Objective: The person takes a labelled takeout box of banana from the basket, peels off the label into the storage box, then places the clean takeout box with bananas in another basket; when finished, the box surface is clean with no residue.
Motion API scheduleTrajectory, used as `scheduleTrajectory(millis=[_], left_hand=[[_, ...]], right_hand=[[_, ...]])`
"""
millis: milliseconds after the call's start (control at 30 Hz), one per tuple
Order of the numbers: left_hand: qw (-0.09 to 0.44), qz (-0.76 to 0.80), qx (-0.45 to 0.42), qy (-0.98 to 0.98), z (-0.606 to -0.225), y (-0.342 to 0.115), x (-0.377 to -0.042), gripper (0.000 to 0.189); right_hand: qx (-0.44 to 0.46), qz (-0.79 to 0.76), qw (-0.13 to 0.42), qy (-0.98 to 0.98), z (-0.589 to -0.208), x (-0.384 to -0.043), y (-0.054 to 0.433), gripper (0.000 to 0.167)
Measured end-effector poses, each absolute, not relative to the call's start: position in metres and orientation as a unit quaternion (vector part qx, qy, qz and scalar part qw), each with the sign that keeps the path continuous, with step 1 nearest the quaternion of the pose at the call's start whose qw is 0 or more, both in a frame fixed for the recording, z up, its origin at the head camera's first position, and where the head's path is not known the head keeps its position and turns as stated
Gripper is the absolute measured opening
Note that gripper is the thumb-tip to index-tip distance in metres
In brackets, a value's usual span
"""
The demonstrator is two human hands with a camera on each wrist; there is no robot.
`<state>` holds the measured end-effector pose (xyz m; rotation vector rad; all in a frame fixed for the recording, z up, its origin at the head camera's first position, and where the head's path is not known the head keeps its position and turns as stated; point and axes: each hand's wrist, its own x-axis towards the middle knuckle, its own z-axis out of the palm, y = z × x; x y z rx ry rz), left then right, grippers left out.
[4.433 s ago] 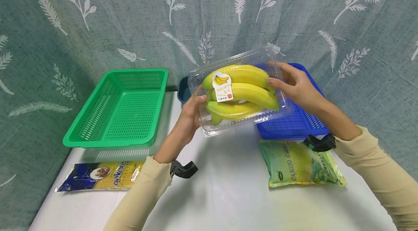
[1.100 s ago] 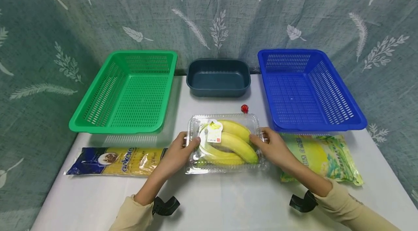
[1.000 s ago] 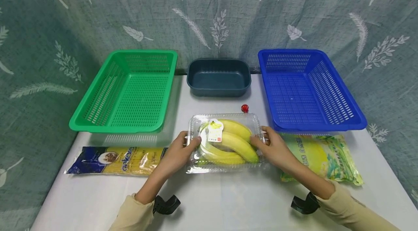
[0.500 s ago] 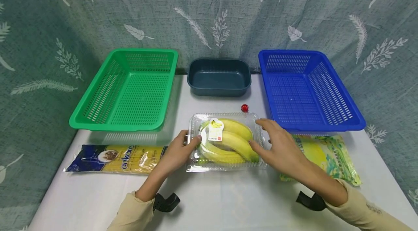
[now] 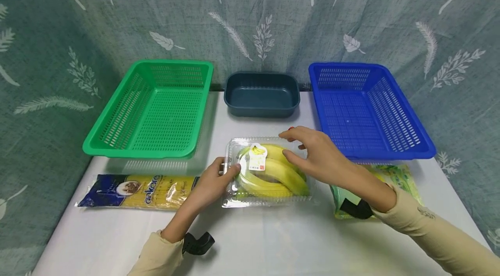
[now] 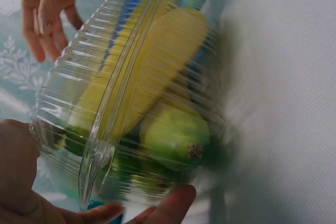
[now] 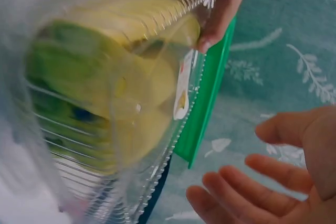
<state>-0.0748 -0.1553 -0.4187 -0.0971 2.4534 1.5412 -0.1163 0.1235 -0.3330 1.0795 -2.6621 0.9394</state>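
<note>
Nearest are two beige sleeves [image 5: 158, 253], each with a black wrist mount [image 5: 198, 243] at its cuff, over the white desk [image 5: 269, 245]. At the left lies a blue and yellow pack [image 5: 136, 191] marked "ankara", its right end by the left forearm. At the right, partly hidden under the right forearm, lies a green and yellow bag [image 5: 402, 180]. Between them a clear plastic box [image 5: 254, 202] sits on the desk, holding yellow bananas [image 5: 277, 172] with green tips; a white label [image 5: 257, 159] shows on its lid. The left hand [image 5: 214, 182] grips the box's left end, thumb on top, fingers around the side. The right hand [image 5: 318, 154] is above the box's right part, its fingers spread loosely, holding nothing. Just past those fingers a small red thing [image 5: 291, 128] peeks out, mostly covered. Farther back stand a green basket [image 5: 136, 153] at the left, a dark teal tray [image 5: 261, 111] in the middle and a blue basket [image 5: 386, 154] at the right, before a grey-green curtain [image 5: 242, 15] with white leaf prints
</note>
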Motion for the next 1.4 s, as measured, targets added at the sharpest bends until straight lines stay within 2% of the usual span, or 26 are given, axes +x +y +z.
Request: scheduleTrajectory(millis=[467,800,1033,1400], left_hand=[[0.116,0.524,-0.036,0.843,-0.419,-0.157,-0.073,0.052],[0.117,0.524,-0.04,0.843,-0.42,-0.156,-0.073,0.053],[0.115,0.533,-0.041,0.837,-0.42,-0.155,-0.073,0.052],[0.109,0.521,-0.036,0.846,-0.419,-0.156,-0.074,0.049]], right_hand=[[0.403,0.226,-0.005,-0.887,-0.33,-0.141,0.085,0.028],[0.401,0.202,-0.052,-0.892,-0.333,-0.152,0.067,0.027],[0.425,0.181,-0.041,-0.886,-0.338,-0.156,0.055,0.027],[0.416,0.176,-0.045,-0.891,-0.342,-0.157,0.05,0.027]])
